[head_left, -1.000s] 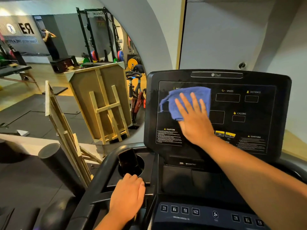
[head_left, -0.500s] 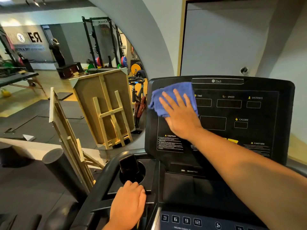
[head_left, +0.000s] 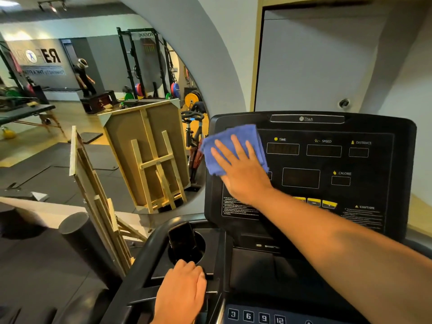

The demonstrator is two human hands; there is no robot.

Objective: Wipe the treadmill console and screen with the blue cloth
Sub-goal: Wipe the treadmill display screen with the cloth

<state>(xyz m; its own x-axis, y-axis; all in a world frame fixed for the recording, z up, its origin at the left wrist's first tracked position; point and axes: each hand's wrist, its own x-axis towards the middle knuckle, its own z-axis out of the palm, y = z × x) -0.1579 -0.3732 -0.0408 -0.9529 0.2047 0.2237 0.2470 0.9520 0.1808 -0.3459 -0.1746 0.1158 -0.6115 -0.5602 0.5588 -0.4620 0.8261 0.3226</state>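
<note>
The black treadmill console stands upright in front of me, its dark screen panel labelled TIME, SPEED, DISTANCE and CALORIE. A folded blue cloth lies flat against the screen's upper left corner. My right hand presses it there with straight, spread fingers, the arm reaching in from the lower right. My left hand rests on the console's lower left frame with its fingers curled over a black bar, just below the cup holder.
A dark phone stands in the round cup holder. Numbered keys line the lower panel. To the left a large mirror reflects the gym; a wooden easel frame and a black foam roller lean beside the treadmill.
My right hand has slid the blue cloth left and upward across the screen, from near its middle to the upper left corner. The left hand has stayed on the frame.
</note>
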